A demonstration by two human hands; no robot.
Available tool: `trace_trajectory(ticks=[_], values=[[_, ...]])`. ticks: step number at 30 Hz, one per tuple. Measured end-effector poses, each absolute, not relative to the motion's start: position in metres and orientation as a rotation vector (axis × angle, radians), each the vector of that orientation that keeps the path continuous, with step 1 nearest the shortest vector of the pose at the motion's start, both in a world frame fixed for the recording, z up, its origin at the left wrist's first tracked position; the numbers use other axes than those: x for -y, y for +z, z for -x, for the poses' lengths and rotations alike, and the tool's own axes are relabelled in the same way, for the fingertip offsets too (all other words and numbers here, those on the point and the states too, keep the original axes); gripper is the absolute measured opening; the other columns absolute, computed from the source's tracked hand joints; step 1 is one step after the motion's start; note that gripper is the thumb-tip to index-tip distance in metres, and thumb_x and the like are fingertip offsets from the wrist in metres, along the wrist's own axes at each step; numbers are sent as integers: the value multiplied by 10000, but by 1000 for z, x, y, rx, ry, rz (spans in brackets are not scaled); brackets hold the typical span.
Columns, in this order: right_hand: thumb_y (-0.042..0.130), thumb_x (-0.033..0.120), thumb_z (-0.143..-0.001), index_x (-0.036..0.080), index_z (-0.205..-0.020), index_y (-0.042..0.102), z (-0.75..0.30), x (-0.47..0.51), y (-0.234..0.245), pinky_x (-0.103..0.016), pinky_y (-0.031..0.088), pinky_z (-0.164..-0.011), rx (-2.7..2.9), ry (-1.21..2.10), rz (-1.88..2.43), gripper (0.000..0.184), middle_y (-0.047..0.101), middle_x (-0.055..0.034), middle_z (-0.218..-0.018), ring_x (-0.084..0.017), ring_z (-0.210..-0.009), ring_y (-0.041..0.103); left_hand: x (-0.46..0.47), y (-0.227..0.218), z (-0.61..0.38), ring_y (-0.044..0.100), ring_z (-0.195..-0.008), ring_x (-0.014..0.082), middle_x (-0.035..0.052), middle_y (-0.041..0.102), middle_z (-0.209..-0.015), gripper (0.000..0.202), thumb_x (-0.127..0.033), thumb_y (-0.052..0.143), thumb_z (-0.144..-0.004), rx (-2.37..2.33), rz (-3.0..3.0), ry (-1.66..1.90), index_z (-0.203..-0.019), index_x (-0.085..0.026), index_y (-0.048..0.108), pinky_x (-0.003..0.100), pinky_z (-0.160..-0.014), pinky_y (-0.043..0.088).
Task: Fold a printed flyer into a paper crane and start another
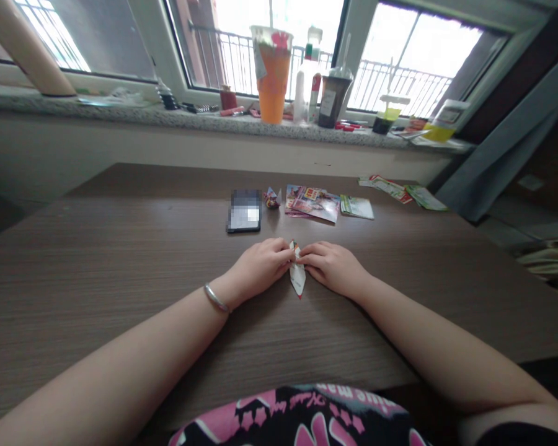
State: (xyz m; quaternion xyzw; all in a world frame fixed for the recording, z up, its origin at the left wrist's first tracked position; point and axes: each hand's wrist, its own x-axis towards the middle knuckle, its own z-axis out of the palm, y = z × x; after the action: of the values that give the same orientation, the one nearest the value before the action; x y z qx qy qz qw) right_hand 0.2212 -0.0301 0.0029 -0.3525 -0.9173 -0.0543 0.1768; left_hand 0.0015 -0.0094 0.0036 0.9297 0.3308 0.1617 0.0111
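Note:
A narrow piece of folded paper (298, 280), mostly white with small red and dark printed patches, lies on the table between my hands. Its lower end tapers to a red-tipped point toward me. My left hand (266, 263), with a silver bangle on the wrist, pinches the paper's left edge near the upper half. From the other side, the fingertips of my right hand (332, 265) close on the right edge at about the same height. The fingertips partly cover the paper's middle. Just beyond stands a small folded paper shape (272, 198) with colourful print.
A phone (244, 212) lies beyond my left hand. Printed leaflets (312, 203) and a small paper stack (357, 207) are to its right, with more paper strips (390, 188) farther right. Cups, including a tall orange one (273, 80), and bottles line the windowsill (204, 121).

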Motion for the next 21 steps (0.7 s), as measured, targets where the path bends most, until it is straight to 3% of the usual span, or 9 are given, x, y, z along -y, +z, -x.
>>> trace_trajectory(ticks=[8, 21], values=[[505, 239, -928, 236, -1097, 678, -220, 30, 3, -360, 474, -842, 2588, -176, 1035, 241, 680, -66, -1084, -210, -948, 587, 13, 9, -1, 597, -942, 199, 79, 622, -1017, 195, -182, 496, -867, -1003, -2923, 518, -1018, -194, 618, 329, -836, 502], [510, 268, -930, 233, -1142, 629, -222, 29, 5, -353, 453, -856, 2654, -259, 1010, 245, 663, -55, -1127, -217, -1004, 566, 11, 6, 0, 587, -948, 196, 71, 616, -1019, 182, -191, 499, -876, -981, -2890, 528, -1023, -188, 607, 320, -856, 491]])
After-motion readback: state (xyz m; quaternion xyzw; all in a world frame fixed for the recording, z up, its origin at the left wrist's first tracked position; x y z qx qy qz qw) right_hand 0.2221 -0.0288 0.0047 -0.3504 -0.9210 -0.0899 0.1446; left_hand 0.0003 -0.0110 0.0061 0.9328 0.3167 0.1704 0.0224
